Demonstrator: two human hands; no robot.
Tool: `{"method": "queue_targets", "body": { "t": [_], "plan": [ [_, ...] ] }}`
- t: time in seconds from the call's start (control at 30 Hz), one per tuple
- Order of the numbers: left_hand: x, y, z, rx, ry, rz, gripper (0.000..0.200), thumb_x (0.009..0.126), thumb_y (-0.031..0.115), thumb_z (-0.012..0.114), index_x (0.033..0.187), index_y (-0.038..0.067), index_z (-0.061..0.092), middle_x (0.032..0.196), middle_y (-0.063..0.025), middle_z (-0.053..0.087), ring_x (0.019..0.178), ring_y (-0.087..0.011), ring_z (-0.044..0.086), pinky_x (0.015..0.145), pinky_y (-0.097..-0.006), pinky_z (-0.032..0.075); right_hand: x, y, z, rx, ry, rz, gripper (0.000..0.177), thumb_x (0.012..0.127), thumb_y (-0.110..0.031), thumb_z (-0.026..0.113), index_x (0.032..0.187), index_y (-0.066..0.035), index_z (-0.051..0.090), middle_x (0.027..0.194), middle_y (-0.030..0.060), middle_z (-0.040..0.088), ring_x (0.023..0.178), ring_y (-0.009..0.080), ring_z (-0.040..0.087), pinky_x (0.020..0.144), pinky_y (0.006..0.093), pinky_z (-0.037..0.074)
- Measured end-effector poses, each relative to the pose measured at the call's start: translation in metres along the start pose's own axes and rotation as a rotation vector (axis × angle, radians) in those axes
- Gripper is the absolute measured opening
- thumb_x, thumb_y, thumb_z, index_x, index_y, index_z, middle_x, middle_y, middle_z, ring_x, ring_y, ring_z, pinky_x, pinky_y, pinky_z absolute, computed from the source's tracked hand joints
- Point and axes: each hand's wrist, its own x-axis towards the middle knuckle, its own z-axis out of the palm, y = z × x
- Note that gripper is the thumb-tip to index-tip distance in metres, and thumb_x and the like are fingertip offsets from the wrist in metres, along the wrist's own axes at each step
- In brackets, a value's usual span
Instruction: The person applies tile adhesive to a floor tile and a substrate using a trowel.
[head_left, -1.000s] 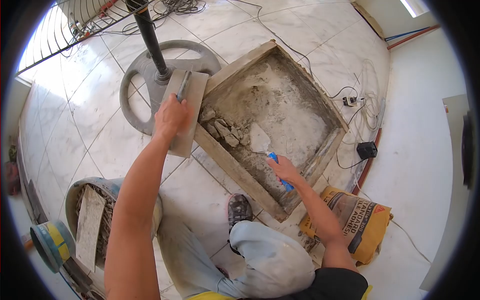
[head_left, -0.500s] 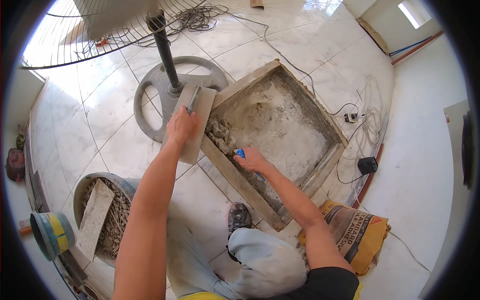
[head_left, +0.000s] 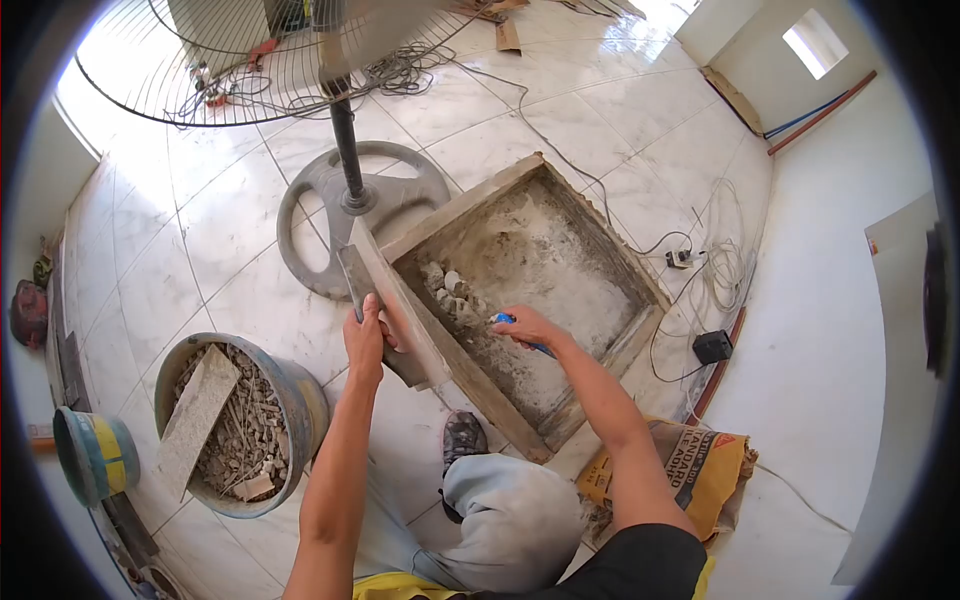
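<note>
Left grip [head_left: 368, 338] clamped on trowel [head_left: 406, 312] | right grip [head_left: 532, 327] round blue handle [head_left: 503, 318], palm seemingly down

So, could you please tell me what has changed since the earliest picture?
The left hand has turned the trowel from nearly flat to steeply tilted. The right hand has moved the blue-handled tool leftward, toward the rubble. Both tools stayed in hand; the square tray stayed put.

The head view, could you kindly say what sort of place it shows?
Probably a room under renovation: there's a bucket of rubble, a tile-adhesive bag and a grimy, mortar-smeared box.
</note>
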Motion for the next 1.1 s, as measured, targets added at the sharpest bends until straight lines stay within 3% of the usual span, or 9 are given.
{"method": "queue_targets", "body": {
  "t": [0.43,0.6,0.73,0.8,0.9,0.93,1.0,1.07,1.1],
  "plan": [
    [-0.215,0.071,-0.119,-0.373,-0.392,-0.158,0.038,0.099,0.045,0.054,0.086,0.009,0.051,0.056,0.0013,0.045,0.039,-0.0098,0.043,0.037,-0.0245,0.037,-0.109,-0.137,-0.052,-0.276,0.143,0.012,0.033,0.089,-0.032,0.066,0.074,-0.005,0.054,0.053,0.0015,0.049,0.041,0.0117,0.049,0.037,0.0293,0.04],
    [-0.283,0.07,-0.213,-0.608,-0.244,-0.019,0.035,0.099,0.036,0.055,0.114,0.004,0.059,0.095,-0.0015,0.067,0.081,-0.0106,0.064,0.071,-0.0264,0.053,-0.14,-0.238,-0.036,-0.439,0.072,-0.114,0.034,0.091,-0.032,0.066,0.074,-0.005,0.055,0.053,0.0006,0.049,0.041,0.0099,0.049,0.038,0.0275,0.04],
    [-0.33,0.082,-0.27,-0.611,-0.082,0.142,0.031,0.101,0.032,0.051,0.114,0.005,0.059,0.098,-0.0039,0.068,0.081,-0.0112,0.065,0.072,-0.0283,0.055,-0.148,-0.323,0.016,-0.523,-0.082,-0.231,0.032,0.092,-0.03,0.065,0.075,-0.005,0.055,0.053,-0.0008,0.049,0.041,0.0078,0.048,0.038,0.0259,0.038],
    [-0.343,0.079,-0.286,-0.652,0.281,0.135,0.032,0.101,0.037,0.05,0.103,0.007,0.06,0.082,-0.0028,0.065,0.066,-0.0104,0.062,0.059,-0.0268,0.053,-0.139,-0.352,0.055,-0.532,-0.163,-0.281,0.032,0.092,-0.031,0.065,0.075,-0.005,0.055,0.053,-0.001,0.049,0.041,0.0079,0.047,0.038,0.0263,0.037],
    [-0.36,0.071,-0.311,-0.628,0.295,0.145,0.035,0.101,0.042,0.049,0.091,0.009,0.057,0.063,0.0002,0.054,0.048,-0.0091,0.052,0.044,-0.0244,0.045,-0.122,-0.386,0.119,-0.581,-0.337,-0.371,0.032,0.091,-0.033,0.066,0.077,-0.005,0.056,0.053,-0.0016,0.047,0.039,0.0061,0.043,0.036,0.0256,0.033],
    [-0.363,0.069,-0.312,-0.611,0.333,0.121,0.038,0.1,0.045,0.049,0.084,0.011,0.053,0.054,0.0024,0.043,0.039,-0.0082,0.041,0.036,-0.0233,0.036,-0.111,-0.391,0.139,-0.626,-0.377,-0.356,0.033,0.089,-0.035,0.067,0.08,-0.005,0.058,0.057,0.0023,0.052,0.044,0.0112,0.049,0.041,0.0288,0.038],
    [-0.365,0.055,-0.316,-0.628,0.32,0.144,0.037,0.099,0.045,0.052,0.087,0.01,0.054,0.055,0.0019,0.045,0.04,-0.0087,0.044,0.037,-0.0226,0.038,-0.089,-0.394,0.176,-0.682,-0.429,-0.353,0.036,0.088,-0.038,0.067,0.082,-0.004,0.059,0.06,0.0061,0.057,0.048,0.0163,0.055,0.045,0.0321,0.043],
    [-0.365,0.042,-0.314,-0.614,0.356,0.132,0.037,0.099,0.044,0.053,0.091,0.008,0.055,0.055,0.0015,0.046,0.041,-0.0094,0.044,0.037,-0.0229,0.039,-0.08,-0.399,0.209,-1.085,-0.323,-0.73,0.036,0.085,-0.039,0.066,0.092,-0.005,0.064,0.077,0.0145,0.066,0.072,0.031,0.066,0.065,0.0418,0.052],
    [-0.366,0.039,-0.313,-0.577,0.383,0.098,0.037,0.099,0.044,0.054,0.093,0.008,0.055,0.056,0.0011,0.046,0.041,-0.0098,0.045,0.037,-0.0237,0.039,-0.083,-0.402,0.219,-1.094,-0.331,-0.739,0.036,0.085,-0.039,0.066,0.092,-0.005,0.064,0.077,0.0145,0.066,0.072,0.031,0.066,0.065,0.0418,0.052]
  ]
}}
